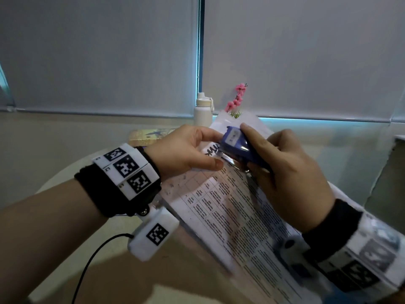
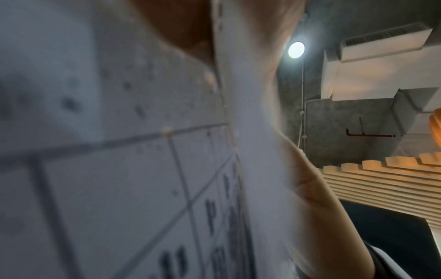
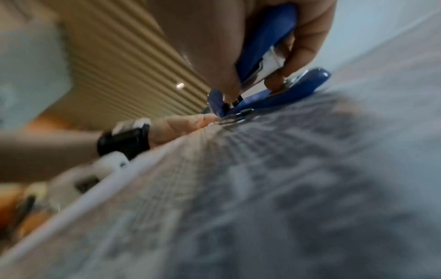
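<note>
A stack of printed sheets with a table and dense text is held up above a round table. My left hand pinches the sheets near their top left corner, thumb on the front. My right hand grips a blue stapler whose mouth sits over the paper's top edge. In the right wrist view the blue stapler has its lower arm under the sheets and fingers curl round its body. The left wrist view is filled by blurred paper.
A white bottle and a sprig of pink flowers stand at the table's far side by the window blinds. A yellowish box lies behind my left hand. A black cable hangs from my left wrist unit.
</note>
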{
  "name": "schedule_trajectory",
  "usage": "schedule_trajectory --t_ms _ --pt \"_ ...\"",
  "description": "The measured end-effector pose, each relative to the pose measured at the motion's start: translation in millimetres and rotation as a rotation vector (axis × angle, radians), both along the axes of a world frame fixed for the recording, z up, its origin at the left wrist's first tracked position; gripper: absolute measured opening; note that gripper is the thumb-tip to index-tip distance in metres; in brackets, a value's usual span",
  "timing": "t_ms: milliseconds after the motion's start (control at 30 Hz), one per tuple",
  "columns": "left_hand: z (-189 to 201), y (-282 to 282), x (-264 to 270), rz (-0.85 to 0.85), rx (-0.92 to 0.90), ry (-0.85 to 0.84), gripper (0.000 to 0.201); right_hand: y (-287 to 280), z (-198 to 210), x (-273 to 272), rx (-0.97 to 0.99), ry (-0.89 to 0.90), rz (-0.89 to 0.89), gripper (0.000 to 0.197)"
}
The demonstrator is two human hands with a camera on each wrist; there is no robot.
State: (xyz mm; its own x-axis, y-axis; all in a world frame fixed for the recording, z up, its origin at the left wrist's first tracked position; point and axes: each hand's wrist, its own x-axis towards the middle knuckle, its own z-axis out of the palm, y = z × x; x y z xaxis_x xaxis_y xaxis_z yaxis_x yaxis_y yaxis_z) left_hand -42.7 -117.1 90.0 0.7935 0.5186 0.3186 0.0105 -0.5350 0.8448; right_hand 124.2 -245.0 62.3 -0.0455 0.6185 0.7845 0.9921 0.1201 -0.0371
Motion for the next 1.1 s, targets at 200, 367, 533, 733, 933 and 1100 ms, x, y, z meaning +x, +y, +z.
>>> schedule_trajectory --t_ms 200,367,533,733,933,1100 --pt "-3.6 4.7 -5.1 0.005 -0.043 -0.025 0.056 12.7 1.1 -7.3 0.000 0.035 0.021 0.058" --pt "-9.1 6.3 -9.3 0.013 -0.040 -0.044 0.054 18.6 1.2 -11.5 -0.015 0.063 0.058 0.056" --pt "-11.6 8.0 -11.8 0.042 0.018 -0.026 0.052 24.3 -1.8 -16.3 0.000 0.037 0.057 0.060" --pt "-15.8 11.3 -13.4 0.061 0.059 -0.008 0.050 29.7 -7.1 -14.9 -0.021 0.044 0.042 0.064" --pt "-19.9 14.4 -16.5 0.064 -0.011 -0.006 0.048 37.3 -14.8 -11.7 -0.224 0.674 0.339 0.045" --pt "-30.6 12.6 -12.7 0.103 0.030 0.025 0.045 38.0 -21.0 -10.9 -0.216 0.849 0.349 0.022"
